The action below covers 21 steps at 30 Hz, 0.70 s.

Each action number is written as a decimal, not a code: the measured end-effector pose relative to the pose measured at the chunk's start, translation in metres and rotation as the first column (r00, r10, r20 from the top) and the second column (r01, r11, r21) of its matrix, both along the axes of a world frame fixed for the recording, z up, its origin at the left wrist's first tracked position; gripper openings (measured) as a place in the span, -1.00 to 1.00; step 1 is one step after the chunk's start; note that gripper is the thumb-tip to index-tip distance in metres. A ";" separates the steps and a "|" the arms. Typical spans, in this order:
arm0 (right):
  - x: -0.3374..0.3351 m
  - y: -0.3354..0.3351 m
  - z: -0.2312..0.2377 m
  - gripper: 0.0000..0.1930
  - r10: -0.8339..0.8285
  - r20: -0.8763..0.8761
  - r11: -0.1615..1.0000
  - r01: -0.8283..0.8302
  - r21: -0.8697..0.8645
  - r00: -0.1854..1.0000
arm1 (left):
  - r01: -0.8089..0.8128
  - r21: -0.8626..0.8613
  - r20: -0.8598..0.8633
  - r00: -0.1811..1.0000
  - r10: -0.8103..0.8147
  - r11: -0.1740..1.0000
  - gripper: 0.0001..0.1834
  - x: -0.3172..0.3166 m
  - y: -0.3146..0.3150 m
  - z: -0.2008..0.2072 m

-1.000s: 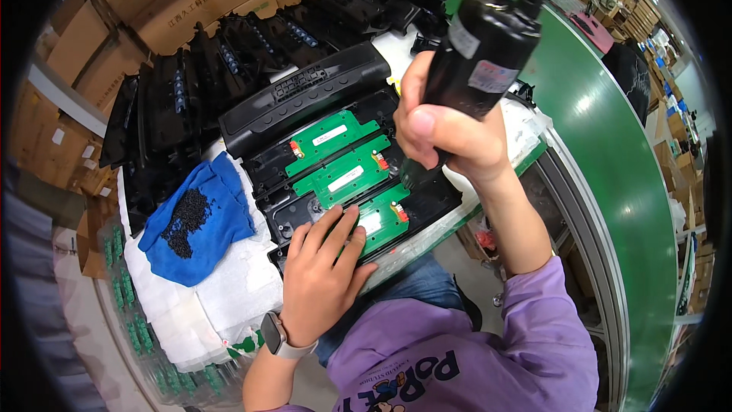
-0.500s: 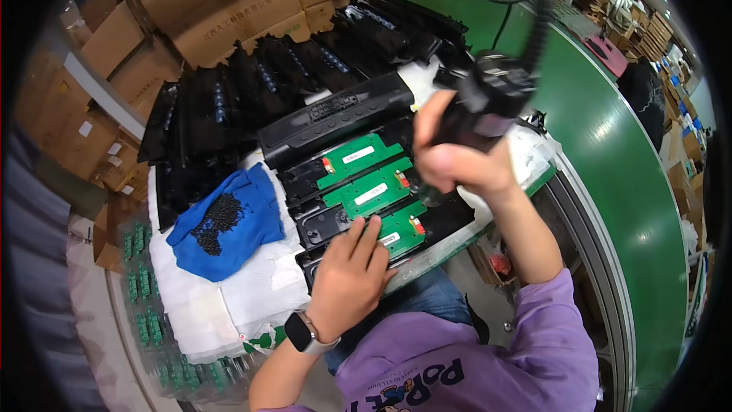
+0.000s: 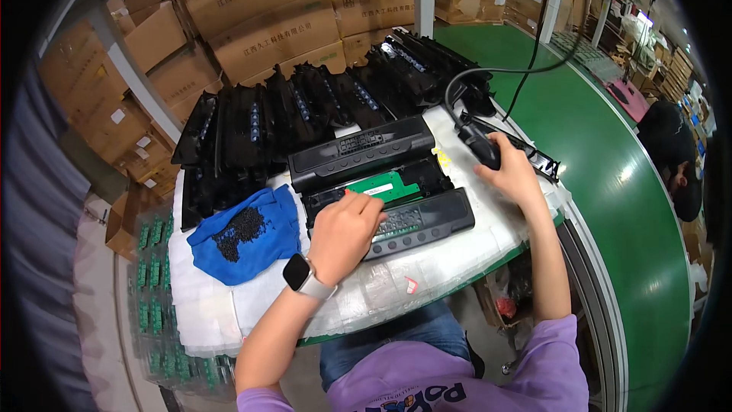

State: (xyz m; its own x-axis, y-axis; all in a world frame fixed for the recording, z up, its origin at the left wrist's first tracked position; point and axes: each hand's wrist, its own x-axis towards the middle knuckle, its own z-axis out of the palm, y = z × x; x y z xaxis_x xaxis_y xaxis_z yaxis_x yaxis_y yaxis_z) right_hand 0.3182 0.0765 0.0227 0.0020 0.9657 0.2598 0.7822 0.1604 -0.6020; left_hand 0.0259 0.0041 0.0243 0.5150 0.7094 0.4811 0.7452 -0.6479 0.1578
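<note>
Your right grip (image 3: pixel 517 175) was grasping the black tool (image 3: pixel 482 146), thumb and fingers around its end, to the right of 3 black housings on the tabletop (image 3: pixel 358 301). A black cable (image 3: pixel 518 70) ran up from it.

Your left grip (image 3: pixel 347 233) rested, fingers bent, at the left end of the front housing (image 3: pixel 444 215); your hand hid the contact, so I cannot tell whether it was clenched there. The front housing lay with its row of round buttons toward you. Just behind it, the open housing (image 3: pixel 433 174) held a green circuit board (image 3: pixel 406 191), whose white label (image 3: pixel 374 189) bore print too small to read. Beyond that lay the rear housing (image 3: pixel 415 137).

Dark printed characters and handling symbols marked the brown cartons (image 3: pixel 267 15) behind. Your purple top (image 3: pixel 389 374) carried large dark lettering, partly cut off, and yellow marks (image 3: pixel 442 159) showed beside the open housing. Your watch (image 3: pixel 298 271) had a dark screen. On your left, a blue cloth (image 3: pixel 202 248) held small black pieces (image 3: pixel 240 233).
</note>
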 end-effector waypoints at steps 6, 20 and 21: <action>-0.022 -0.029 0.002 -0.47 -0.033 0.150 0.951 -0.015 0.310 0.988 | -0.325 0.142 0.139 0.942 0.306 0.935 -0.82 -0.020 -0.034 0.004; -0.056 -0.067 -0.023 -0.23 0.308 -0.055 0.932 -0.290 0.220 0.950 | -0.376 -0.276 0.312 0.835 0.453 0.884 -0.42 -0.026 -0.090 -0.012; -0.056 -0.066 -0.019 -0.25 0.319 -0.089 0.923 -0.288 0.254 0.944 | -0.376 -0.284 0.337 0.822 0.459 0.882 -0.46 -0.026 -0.088 -0.005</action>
State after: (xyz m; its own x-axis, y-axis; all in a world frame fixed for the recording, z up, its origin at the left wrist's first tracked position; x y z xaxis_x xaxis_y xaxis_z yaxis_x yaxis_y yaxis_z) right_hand 0.2622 0.0108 0.0042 -0.2339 0.8365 0.4955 0.5933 0.5265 -0.6089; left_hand -0.0004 -0.0840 0.0192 -0.0492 0.9133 0.4044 0.7886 -0.2129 0.5769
